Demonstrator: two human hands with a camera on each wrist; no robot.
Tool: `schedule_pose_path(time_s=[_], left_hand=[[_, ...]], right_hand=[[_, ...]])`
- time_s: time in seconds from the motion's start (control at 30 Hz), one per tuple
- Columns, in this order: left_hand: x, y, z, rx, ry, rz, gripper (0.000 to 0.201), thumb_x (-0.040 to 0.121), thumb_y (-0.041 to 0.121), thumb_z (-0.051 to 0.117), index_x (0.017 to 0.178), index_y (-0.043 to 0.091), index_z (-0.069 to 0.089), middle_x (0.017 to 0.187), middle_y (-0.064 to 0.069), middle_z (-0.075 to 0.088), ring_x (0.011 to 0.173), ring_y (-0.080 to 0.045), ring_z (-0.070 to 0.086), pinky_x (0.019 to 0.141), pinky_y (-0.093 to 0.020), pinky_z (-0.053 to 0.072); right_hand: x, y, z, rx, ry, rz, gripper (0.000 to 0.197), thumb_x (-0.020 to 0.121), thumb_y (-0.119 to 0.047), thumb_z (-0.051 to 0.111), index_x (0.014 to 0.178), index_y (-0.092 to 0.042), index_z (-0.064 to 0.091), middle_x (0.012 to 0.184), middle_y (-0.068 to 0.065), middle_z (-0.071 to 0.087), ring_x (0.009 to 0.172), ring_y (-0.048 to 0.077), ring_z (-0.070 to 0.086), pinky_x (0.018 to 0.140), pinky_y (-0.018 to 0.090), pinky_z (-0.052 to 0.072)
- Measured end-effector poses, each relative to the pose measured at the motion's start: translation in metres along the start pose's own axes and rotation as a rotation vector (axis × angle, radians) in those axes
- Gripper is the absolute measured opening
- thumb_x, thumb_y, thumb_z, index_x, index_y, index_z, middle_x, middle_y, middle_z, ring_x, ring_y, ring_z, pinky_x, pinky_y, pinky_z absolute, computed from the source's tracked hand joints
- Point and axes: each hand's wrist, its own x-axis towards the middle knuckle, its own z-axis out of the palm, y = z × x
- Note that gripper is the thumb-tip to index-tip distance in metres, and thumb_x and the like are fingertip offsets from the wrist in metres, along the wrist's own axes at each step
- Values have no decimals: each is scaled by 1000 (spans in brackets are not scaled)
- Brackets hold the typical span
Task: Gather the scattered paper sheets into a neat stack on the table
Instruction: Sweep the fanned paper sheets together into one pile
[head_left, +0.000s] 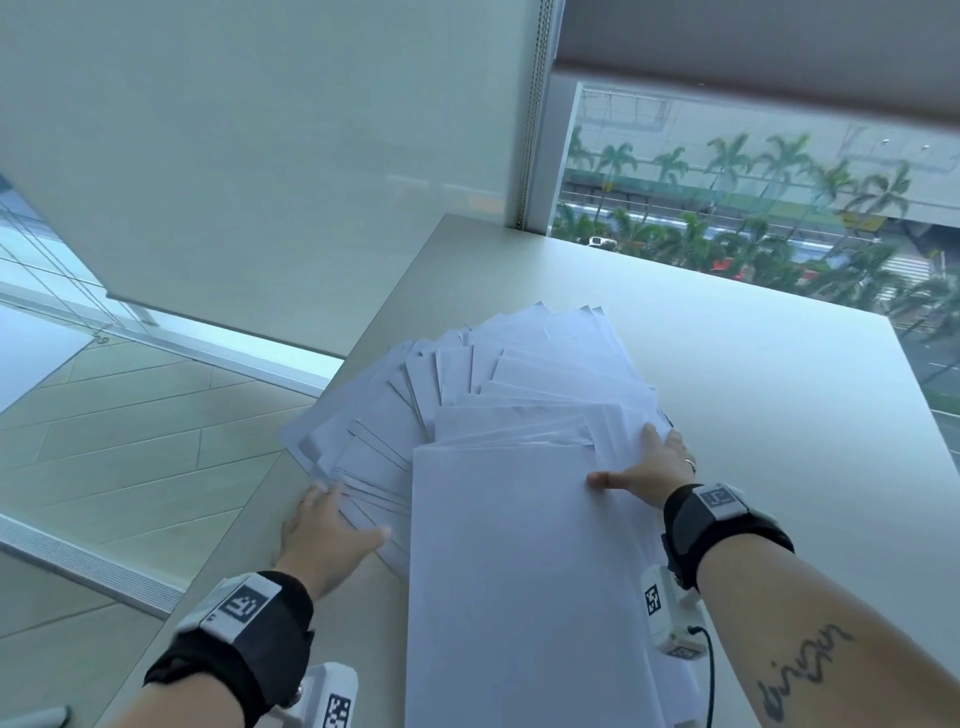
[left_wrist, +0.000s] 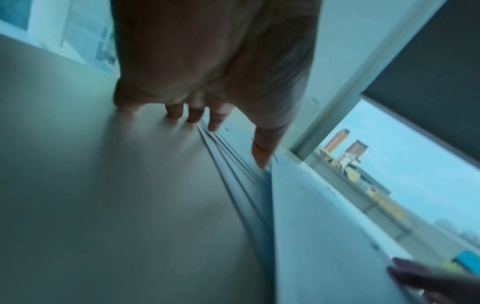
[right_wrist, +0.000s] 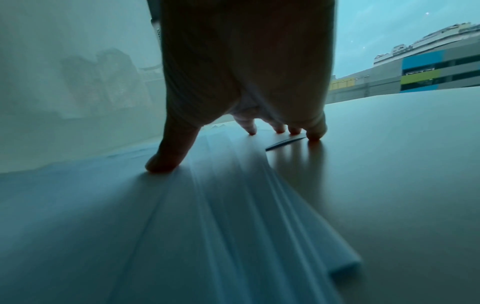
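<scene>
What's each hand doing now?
Left hand: open, flat on the paper sheets.
Right hand: open, fingers spread, pressing the sheets' right edge.

no readable text — the forearm tattoo (head_left: 802, 670) script is illegible.

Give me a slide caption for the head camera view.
Both hands, left hand and right hand, press flat on fanned paper sheets on the table.

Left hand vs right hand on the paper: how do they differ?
The left hand sits at the sheets' left edge, fingers partly on the table. The right hand sits at the right edge, thumb on top, and wears a ring. Both lie flat with fingers spread.
</scene>
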Motion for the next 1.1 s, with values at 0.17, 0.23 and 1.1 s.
schedule_pose_path(time_s=[0.17, 0.23, 1.1], left_hand=[[4, 7, 4, -435, 131, -223, 76, 75, 30, 67, 141, 13, 33, 144, -18, 28, 122, -40, 41, 105, -50, 39], [5, 10, 7, -601, 108, -295, 79, 74, 28, 68, 142, 14, 29, 143, -15, 23, 110, -38, 44, 100, -52, 44], [44, 33, 9, -980, 81, -457, 87, 63, 17, 70, 139, 17, 29, 129, -17, 50, 117, -37, 50, 96, -47, 44]], right_hand=[[8, -6, -11, 42, 45, 43, 115, 61, -57, 77, 149, -20, 14, 151, 17, 18, 139, 41, 21, 111, 51, 28], [15, -7, -21, 95, 79, 112, 109, 63, -57, 75, 147, -14, 19, 145, 20, 26, 131, 41, 33, 107, 51, 36], [41, -21, -50, 96, 23, 131, 58, 88, -33, 59, 130, 5, 48, 133, 20, 54, 123, 35, 49, 101, 39, 39]])
